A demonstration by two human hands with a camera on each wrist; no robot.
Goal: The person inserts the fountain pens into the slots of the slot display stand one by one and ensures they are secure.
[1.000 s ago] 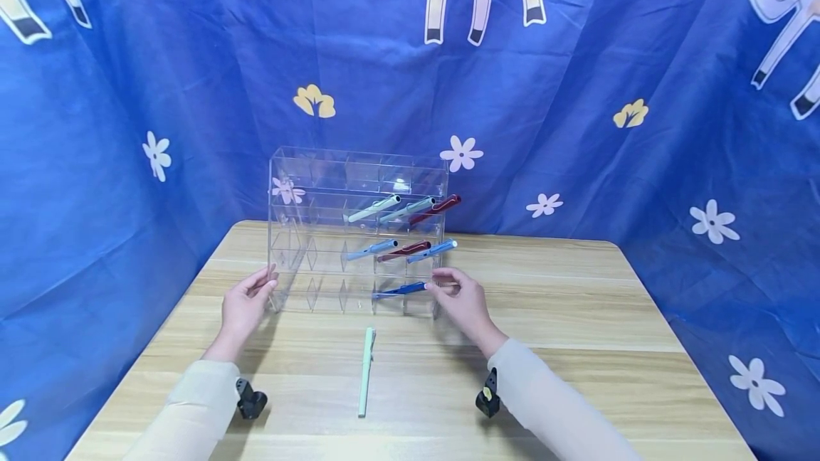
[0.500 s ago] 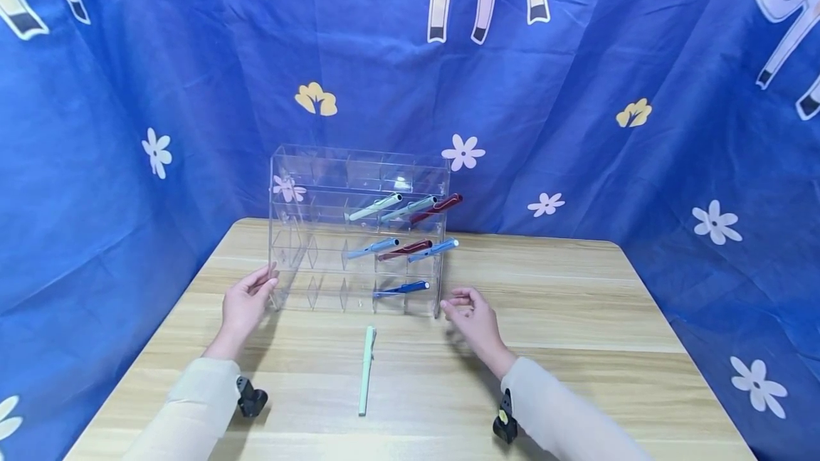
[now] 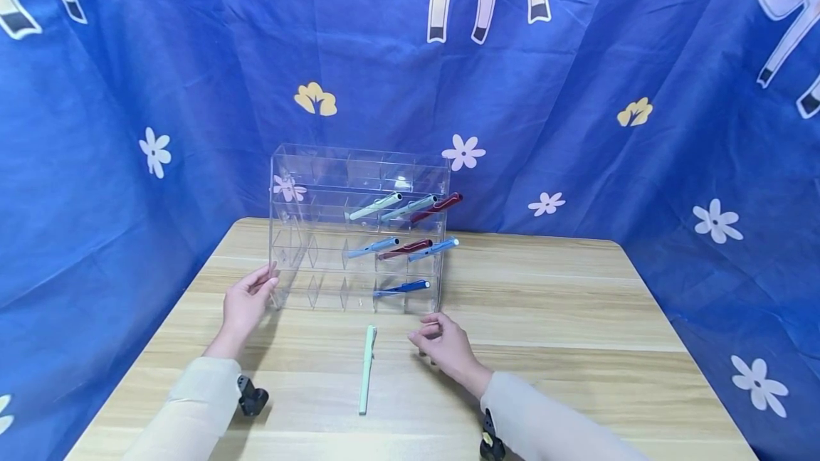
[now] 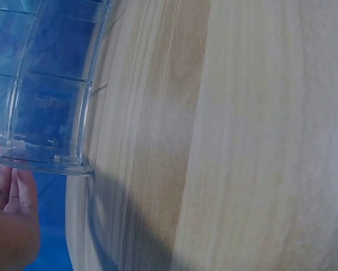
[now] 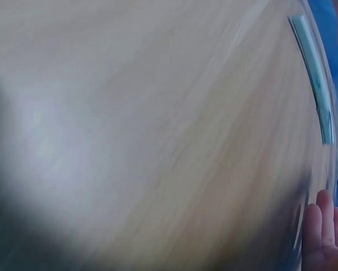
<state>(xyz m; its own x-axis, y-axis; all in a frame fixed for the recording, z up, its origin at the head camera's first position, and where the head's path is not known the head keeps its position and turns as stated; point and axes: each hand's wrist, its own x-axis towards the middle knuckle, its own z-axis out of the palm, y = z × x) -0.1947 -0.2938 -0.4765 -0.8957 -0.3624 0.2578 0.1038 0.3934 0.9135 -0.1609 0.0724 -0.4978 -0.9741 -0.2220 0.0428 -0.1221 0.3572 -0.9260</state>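
A clear acrylic pen rack [image 3: 328, 187] with rows of compartments stands on the table. My left hand [image 3: 245, 308] pinches its lower left side wall; in the left wrist view, thumb and fingers [image 4: 26, 189] lie on either side of the clear wall. Over the table in front of the rack's right corner, my right hand [image 3: 448, 348] holds nothing, its fingers loosely bent. To the left of that hand lies a mint green pen [image 3: 366, 375], pointing towards the rack and apart from the hand. The right wrist view also shows this pen [image 5: 314, 76], somewhat blurred.
Several pens slant out of the rack's right-hand compartments, among them a pale green pen [image 3: 374, 206], a dark red pen [image 3: 437, 208] and a dark blue pen [image 3: 402, 288]. A wooden table [image 3: 576, 319] carries everything. Blue patterned cloth [image 3: 544, 105] hangs behind and at both sides.
My right hand has left the rack's right side and come nearer to me, then left towards the mint green pen. The left hand stays on the rack.
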